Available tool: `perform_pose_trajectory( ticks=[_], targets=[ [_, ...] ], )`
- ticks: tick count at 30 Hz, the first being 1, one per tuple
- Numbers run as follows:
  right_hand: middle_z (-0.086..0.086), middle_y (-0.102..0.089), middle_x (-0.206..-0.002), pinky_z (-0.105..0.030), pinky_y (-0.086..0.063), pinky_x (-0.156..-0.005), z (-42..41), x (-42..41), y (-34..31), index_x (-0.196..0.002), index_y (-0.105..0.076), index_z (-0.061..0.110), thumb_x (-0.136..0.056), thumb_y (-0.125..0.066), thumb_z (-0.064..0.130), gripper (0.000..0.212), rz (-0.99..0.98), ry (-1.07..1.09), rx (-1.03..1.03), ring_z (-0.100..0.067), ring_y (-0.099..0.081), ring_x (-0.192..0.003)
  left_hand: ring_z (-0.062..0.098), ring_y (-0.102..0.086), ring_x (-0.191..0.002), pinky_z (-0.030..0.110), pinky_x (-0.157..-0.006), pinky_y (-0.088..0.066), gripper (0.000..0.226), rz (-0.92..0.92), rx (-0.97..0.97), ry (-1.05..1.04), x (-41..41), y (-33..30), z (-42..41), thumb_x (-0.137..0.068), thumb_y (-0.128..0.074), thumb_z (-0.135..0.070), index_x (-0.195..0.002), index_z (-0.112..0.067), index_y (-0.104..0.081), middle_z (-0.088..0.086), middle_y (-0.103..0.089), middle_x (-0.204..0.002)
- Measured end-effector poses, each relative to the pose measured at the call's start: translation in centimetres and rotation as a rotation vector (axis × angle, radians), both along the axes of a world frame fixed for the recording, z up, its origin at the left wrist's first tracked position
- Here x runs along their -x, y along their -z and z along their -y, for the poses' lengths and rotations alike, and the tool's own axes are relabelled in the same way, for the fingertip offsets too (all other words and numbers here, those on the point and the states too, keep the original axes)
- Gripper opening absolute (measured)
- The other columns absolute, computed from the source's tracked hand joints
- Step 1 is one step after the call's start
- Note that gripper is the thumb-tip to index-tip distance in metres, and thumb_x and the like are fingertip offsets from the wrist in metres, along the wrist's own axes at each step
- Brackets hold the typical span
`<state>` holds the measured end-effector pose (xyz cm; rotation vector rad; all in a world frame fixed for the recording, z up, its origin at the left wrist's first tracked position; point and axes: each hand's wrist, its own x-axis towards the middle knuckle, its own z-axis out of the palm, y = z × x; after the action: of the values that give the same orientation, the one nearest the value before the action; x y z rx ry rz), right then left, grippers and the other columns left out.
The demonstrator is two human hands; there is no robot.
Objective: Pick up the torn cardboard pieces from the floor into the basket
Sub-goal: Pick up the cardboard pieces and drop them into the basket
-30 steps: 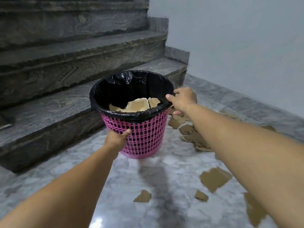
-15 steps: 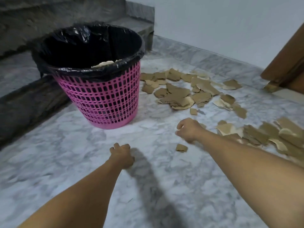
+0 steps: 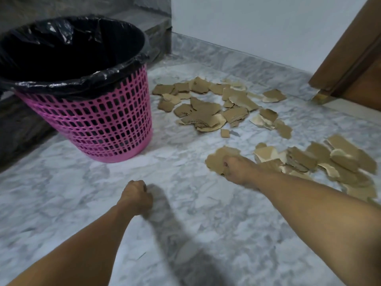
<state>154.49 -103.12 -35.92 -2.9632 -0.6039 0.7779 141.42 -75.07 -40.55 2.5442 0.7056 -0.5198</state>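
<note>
The pink basket point(image 3: 99, 124), lined with a black bag point(image 3: 68, 52), stands on the marble floor point(image 3: 206, 234) at the left, probably so that scraps travel only a short way. The left hand point(image 3: 135, 196) hovers fisted, its grip holding nothing visible. The right hand point(image 3: 237, 169) curls its grip onto a cardboard piece point(image 3: 218, 159) at the near pile's point(image 3: 321, 164) edge, with more torn cardboard pieces point(image 3: 214, 106) lying beside the basket.
</note>
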Motion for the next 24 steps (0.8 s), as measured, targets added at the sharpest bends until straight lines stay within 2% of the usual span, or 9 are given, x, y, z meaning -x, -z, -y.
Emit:
perform_pose_trajectory(
  ticks=[2,4,8,10,16,18,20,22,24],
  targets=[
    [-0.01,-0.062,-0.114,-0.033,-0.048,-0.073,2.4,-2.6,-1.6,-0.113,-0.057,0.013,-0.09,-0.06,0.023,0.024,0.006,0.029,0.034,-0.029,-0.06,-0.1,0.016,-0.055,-0.065,0.021,-0.054,-0.046,0.011,0.019,0.046,-0.02,-1.8,-0.8,1.7,-0.078,-0.061,-0.019,-0.075,-0.009,-0.064,0.005,-0.062,-0.077],
    [-0.013,-0.063,-0.113,-0.035,-0.051,-0.079,5.3,-4.9,-2.9,-0.111,-0.062,0.009,-0.091,-0.062,0.027,0.027,-0.008,0.079,0.061,-0.03,-0.061,-0.1,0.013,-0.049,-0.056,0.02,-0.048,-0.041,0.015,0.056,0.098,-0.026,-3.9,-1.7,4.1,-0.078,-0.063,-0.018,-0.065,-0.011,-0.059,0.003,-0.056,-0.065],
    [-0.018,-0.069,-0.105,-0.036,-0.054,-0.071,11.2,-7.9,-3.6,-0.104,-0.07,0.003,-0.085,-0.067,0.024,0.028,-0.056,0.185,0.059,-0.033,-0.066,-0.097,0.012,-0.054,-0.06,0.014,-0.045,-0.04,0.013,0.131,0.188,0.047,-8.6,-4.2,10.3,-0.081,-0.067,-0.021,-0.079,-0.008,-0.07,0.003,-0.063,-0.076],
    [-0.015,-0.071,-0.098,-0.039,-0.058,-0.075,13.8,-8.5,-3.4,-0.098,-0.072,0.004,-0.082,-0.071,0.025,0.026,-0.099,0.203,0.069,-0.029,-0.068,-0.091,0.015,-0.054,-0.066,0.017,-0.052,-0.04,0.011,0.156,0.175,0.09,-10.7,-5.0,13.7,-0.081,-0.065,-0.022,-0.083,-0.012,-0.07,0.003,-0.062,-0.08],
    [-0.004,-0.067,-0.105,-0.034,-0.057,-0.079,18.3,-9.5,-2.0,-0.092,-0.071,0.022,-0.062,-0.086,0.03,0.034,-0.157,0.263,-0.016,-0.024,-0.064,-0.094,0.024,-0.061,-0.089,0.03,-0.069,-0.051,0.027,0.11,0.135,0.175,-15.1,-5.3,19.6,-0.085,-0.056,-0.041,-0.099,-0.023,-0.071,0.008,-0.063,-0.103],
    [-0.002,-0.064,-0.105,-0.037,-0.056,-0.083,19.0,-10.1,-2.1,-0.094,-0.068,0.026,-0.054,-0.091,0.03,0.046,-0.171,0.258,-0.032,-0.023,-0.062,-0.095,0.031,-0.056,-0.104,0.038,-0.083,-0.054,0.031,0.056,0.079,0.238,-16.2,-4.6,20.5,-0.087,-0.05,-0.039,-0.105,-0.025,-0.07,0.011,-0.06,-0.111],
    [-0.001,-0.062,-0.104,-0.038,-0.056,-0.084,19.6,-10.7,-1.8,-0.095,-0.067,0.025,-0.052,-0.093,0.03,0.051,-0.167,0.307,-0.076,-0.023,-0.061,-0.096,0.033,-0.048,-0.117,0.039,-0.095,-0.049,0.033,0.018,0.015,0.295,-17.2,-4.0,21.0,-0.088,-0.049,-0.034,-0.117,-0.025,-0.064,0.012,-0.054,-0.124],
    [-0.001,-0.063,-0.1,-0.034,-0.055,-0.079,20.6,-11.3,-1.4,-0.094,-0.068,0.021,-0.061,-0.089,0.027,0.039,-0.14,0.369,-0.122,-0.023,-0.062,-0.094,0.033,-0.042,-0.125,0.039,-0.103,-0.041,0.052,-0.042,-0.052,0.352,-18.2,-3.1,21.4,-0.085,-0.061,-0.031,-0.134,-0.021,-0.048,0.012,-0.047,-0.136],
    [-0.004,-0.065,-0.091,-0.034,-0.051,-0.071,22.0,-11.5,-1.0,-0.089,-0.068,0.013,-0.071,-0.081,0.024,0.024,-0.104,0.441,-0.125,-0.023,-0.062,-0.088,0.031,-0.037,-0.129,0.043,-0.105,-0.038,0.079,-0.075,-0.074,0.3,-18.6,-2.4,21.9,-0.075,-0.075,-0.043,-0.139,-0.017,-0.036,0.012,-0.041,-0.138]
  ],
)
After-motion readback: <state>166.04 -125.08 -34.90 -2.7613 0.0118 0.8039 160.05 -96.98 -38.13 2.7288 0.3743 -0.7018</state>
